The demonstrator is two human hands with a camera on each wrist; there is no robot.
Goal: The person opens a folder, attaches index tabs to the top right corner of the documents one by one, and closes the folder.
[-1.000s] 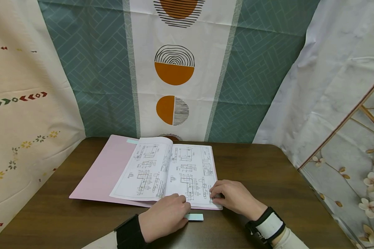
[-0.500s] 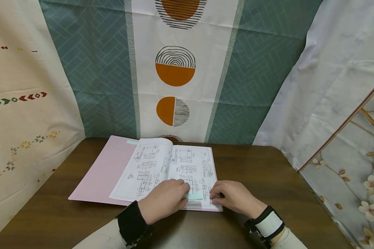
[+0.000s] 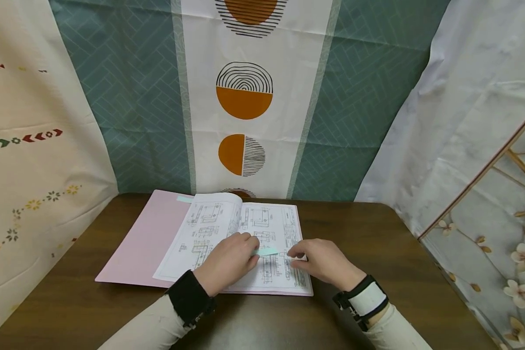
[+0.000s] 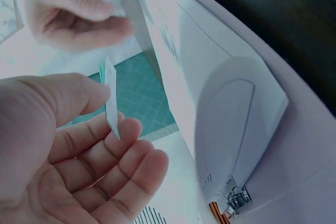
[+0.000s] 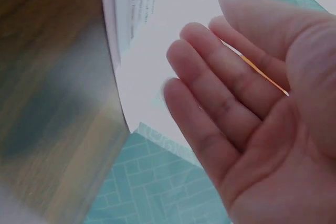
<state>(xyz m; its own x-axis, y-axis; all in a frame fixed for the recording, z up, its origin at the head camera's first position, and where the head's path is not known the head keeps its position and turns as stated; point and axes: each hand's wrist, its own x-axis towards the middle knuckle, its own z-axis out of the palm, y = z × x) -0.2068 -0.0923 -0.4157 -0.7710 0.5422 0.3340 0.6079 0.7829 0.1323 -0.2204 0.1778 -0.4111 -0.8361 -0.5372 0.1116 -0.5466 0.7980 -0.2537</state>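
Observation:
A booklet (image 3: 253, 218) of printed technical drawings lies spread out, its pink cover (image 3: 144, 243) folded out to the left. Over the right-hand page, my left hand (image 3: 229, 260) pinches a pale green sticky note (image 3: 268, 251) between thumb and fingers. The left wrist view shows this sticky note (image 4: 110, 93) nearly edge-on, with green and whitish layers. My right hand (image 3: 325, 262) is just right of it, over the page's right edge. In the right wrist view the fingers of my right hand (image 5: 247, 98) are relaxed and hold nothing.
The booklet lies on a dark brown wooden table (image 3: 350, 228). Another pale green strip (image 3: 184, 199) is at the top of the pink cover. Behind the table hangs a patterned cloth (image 3: 240, 97), with a pale floral cloth (image 3: 485, 243) at the right.
My left hand has carried the sticky note from the table in front of the booklet up over the right-hand page. My right hand has left the page's lower right corner and moved slightly up.

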